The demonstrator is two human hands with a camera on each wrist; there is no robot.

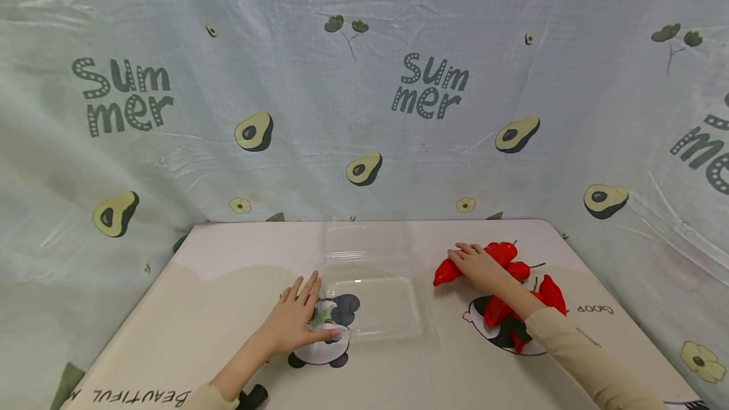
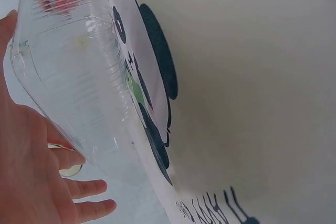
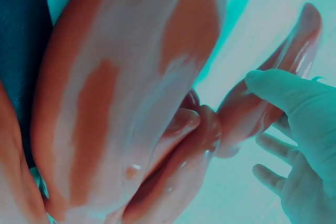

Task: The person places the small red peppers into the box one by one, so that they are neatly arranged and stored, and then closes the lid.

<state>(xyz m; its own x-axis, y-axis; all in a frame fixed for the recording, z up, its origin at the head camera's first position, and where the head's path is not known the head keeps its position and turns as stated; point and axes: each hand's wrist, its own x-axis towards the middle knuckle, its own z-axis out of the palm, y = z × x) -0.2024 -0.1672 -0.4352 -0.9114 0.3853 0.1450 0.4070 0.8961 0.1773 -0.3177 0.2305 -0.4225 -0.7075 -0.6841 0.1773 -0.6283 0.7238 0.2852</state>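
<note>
A clear plastic clamshell box (image 1: 376,309) lies with its lid (image 1: 364,242) folded back toward the wall. At the box's left edge my left hand (image 1: 296,321) rests with fingers extended and thumb spread. The left wrist view shows those fingers along the transparent rim (image 2: 39,106). Over to the right, my right hand (image 1: 483,269) holds a red pepper (image 1: 446,273) at the left of a pile. Thumb and fingers lie on either side of that pepper (image 3: 302,30) in the right wrist view, which is strongly tinted. More red peppers (image 1: 551,295) lie under and beside the right forearm.
The pale table (image 1: 216,315) carries printed panda drawings and lettering. A printed curtain (image 1: 307,112) with avocados hangs behind the table and along its sides. Near my left wrist is a dark shape (image 1: 253,395) on the table.
</note>
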